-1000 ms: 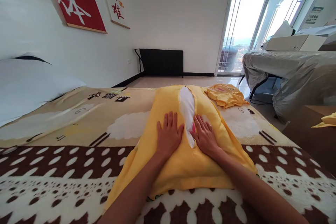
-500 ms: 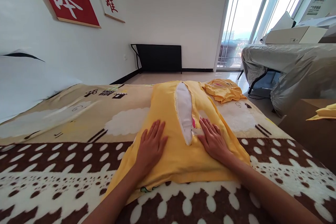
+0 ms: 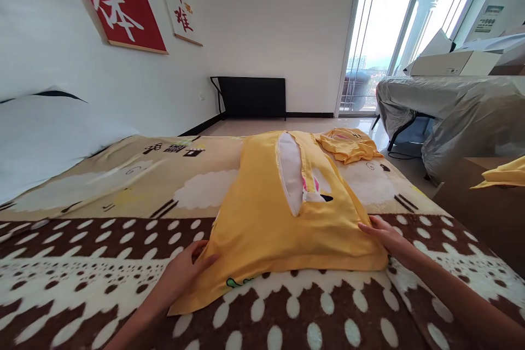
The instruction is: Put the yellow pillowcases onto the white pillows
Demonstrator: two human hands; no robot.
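Yellow pillowcase (image 3: pixel 254 219) lies on the patterned blanket (image 3: pixel 102 208), between 5 and 6 o'clock of view centre. White insert (image 3: pixel 291 172) shows through its open slit. With the pillowcase as dial centre, the left hand (image 3: pixel 183 270) is at 8 o'clock, thumb and fingers clasping the side edge; the right hand (image 3: pixel 388 236), at 3 o'clock, pinches the opposite edge. Crumpled yellow printed cloth (image 3: pixel 348 146) rests at 2 o'clock.
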